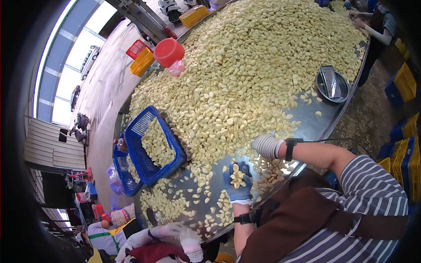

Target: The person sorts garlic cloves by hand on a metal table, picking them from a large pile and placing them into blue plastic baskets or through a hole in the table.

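Several pale peeled garlic cloves (237, 177) rest in my left hand (239, 191), which wears a blue glove with its palm up and its fingers curled round them. My right hand (266, 146), in a white striped glove, is at the near edge of the big garlic pile (245, 70). Its fingers look folded, and their tips are hidden, so anything in them does not show. Loose cloves (267, 175) lie on the metal table (210, 175) between and beside both hands.
A blue basket (179, 160) of cloves stands left on the table, overlapping another blue basket (134, 186). A metal bowl (342, 95) sits at the right edge, a red basin (169, 52) at the far left. Co-workers' gloved hands (186, 239) are at lower left; another person (381, 30) stands upper right.
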{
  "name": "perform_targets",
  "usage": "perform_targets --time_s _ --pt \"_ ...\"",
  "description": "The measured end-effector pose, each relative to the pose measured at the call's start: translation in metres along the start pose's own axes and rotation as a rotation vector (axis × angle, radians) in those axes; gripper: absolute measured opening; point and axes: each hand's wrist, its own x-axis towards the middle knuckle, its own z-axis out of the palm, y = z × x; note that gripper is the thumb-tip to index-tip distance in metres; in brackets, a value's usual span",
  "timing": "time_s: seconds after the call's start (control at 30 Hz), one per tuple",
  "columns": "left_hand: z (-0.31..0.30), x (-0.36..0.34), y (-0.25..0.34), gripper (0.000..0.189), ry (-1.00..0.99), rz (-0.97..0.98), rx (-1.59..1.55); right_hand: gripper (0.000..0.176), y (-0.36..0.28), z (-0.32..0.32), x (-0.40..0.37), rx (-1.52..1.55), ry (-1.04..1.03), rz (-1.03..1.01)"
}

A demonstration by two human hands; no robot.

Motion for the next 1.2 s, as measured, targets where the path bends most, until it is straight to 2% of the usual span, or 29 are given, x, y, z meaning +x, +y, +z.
perform_targets --time_s 0.07,0.1,0.13,0.2,0.23,0.27,0.3,0.33,0.37,0.4,0.47,0.53,0.6,0.63,0.67,0.7,0.73,0.8,0.83,0.87,0.93,1.0,1.03,1.07,1.13,1.17,1.2 --pt "-0.006 -0.004 -0.001 0.039 0.095 0.048 0.045 0.015 0.0 0.003 0.005 0.031 0.002 0.016" --pt "-0.009 0.006 -0.001 0.042 -0.059 0.043 -0.006 0.016 0.001 0.003 0.006 0.041 -0.009 0.035" --pt "-0.013 -0.005 0.0 0.045 0.081 0.081 0.09 0.017 0.002 0.003 0.008 0.051 -0.021 0.05" --pt "-0.022 -0.008 0.0 0.047 0.077 0.094 0.108 0.018 -0.006 -0.011 0.011 0.116 -0.023 0.053" --pt "-0.036 -0.005 0.005 0.048 0.179 0.136 0.165 0.021 -0.014 -0.025 0.008 0.27 -0.065 0.137" --pt "-0.024 -0.009 -0.001 0.048 0.2 0.126 0.105 0.024 -0.023 -0.043 0.005 0.421 -0.11 0.224" --pt "-0.027 -0.007 -0.001 0.048 0.175 0.15 0.127 0.033 -0.037 -0.053 0.0 0.512 -0.064 0.148" --pt "-0.032 -0.008 -0.003 0.048 0.157 0.168 0.148 0.033 -0.049 -0.052 -0.002 0.514 -0.077 0.138" --pt "-0.028 -0.008 -0.006 0.044 0.188 0.229 0.315 0.036 -0.06 -0.051 -0.003 0.525 -0.029 0.004" --pt "-0.03 -0.009 -0.002 0.044 0.187 0.232 0.318 0.039 -0.065 -0.055 -0.003 0.533 0.029 -0.129" --pt "-0.037 -0.007 0.012 0.04 0.071 0.23 0.162 0.041 -0.057 -0.065 -0.001 0.514 -0.024 -0.061" --pt "-0.004 -0.013 0.016 0.036 -0.029 0.231 0.013 0.038 -0.03 -0.062 -0.006 0.395 -0.004 0.12" --pt "0.028 -0.019 0.045 0.032 -0.055 0.282 0.029 0.037 -0.009 -0.067 -0.02 0.409 -0.003 0.153" --pt "0.059 -0.019 0.063 0.03 0.027 0.367 -0.001 0.036 0.001 -0.066 -0.029 0.42 -0.003 0.188" --pt "0.082 -0.018 0.094 0.031 -0.008 0.445 0.169 0.036 0.01 -0.061 -0.04 0.414 -0.011 0.188" --pt "0.115 -0.015 0.117 0.034 -0.108 0.491 0.056 0.036 0.018 -0.056 -0.049 0.392 0.025 0.179" --pt "0.163 -0.015 0.12 0.04 0.08 0.797 0.186 0.036 0.026 -0.053 -0.056 0.371 0.063 0.167" --pt "0.184 -0.029 0.178 0.052 0.123 1.012 0.529 0.038 0.034 -0.072 -0.075 0.342 -0.001 0.232" --pt "0.186 -0.035 0.188 0.048 0.275 1.141 0.556 0.04 0.041 -0.081 -0.083 0.314 -0.057 0.3" --pt "0.186 -0.041 0.195 0.044 0.427 1.268 0.583 0.046 0.053 -0.079 -0.093 0.212 -0.014 0.323" --pt "0.149 -0.052 0.188 0.024 0.384 1.244 0.794 0.057 0.073 -0.077 -0.109 0.147 -0.076 0.377" --pt "0.116 -0.055 0.153 0.019 0.719 0.973 1.244 0.076 0.084 -0.074 -0.117 0.117 -0.336 0.425" --pt "0.077 -0.06 0.156 0.019 0.934 0.876 1.614 0.076 0.077 -0.07 -0.117 0.124 -0.34 0.427" --pt "0.041 -0.061 0.159 0.019 1.141 0.739 1.976 0.084 0.066 -0.067 -0.117 0.084 -0.417 0.416" --pt "0.046 -0.058 0.119 0.022 1.305 0.299 2.155 0.098 0.04 -0.06 -0.108 0.001 -0.558 0.345" --pt "0.036 -0.057 0.108 0.022 1.317 0.246 2.364 0.099 0.029 -0.046 -0.1 0.017 -0.593 0.338" --pt "0.025 -0.057 0.101 0.022 1.322 0.189 2.573 0.082 0.034 -0.002 -0.089 0.052 -0.571 0.137"
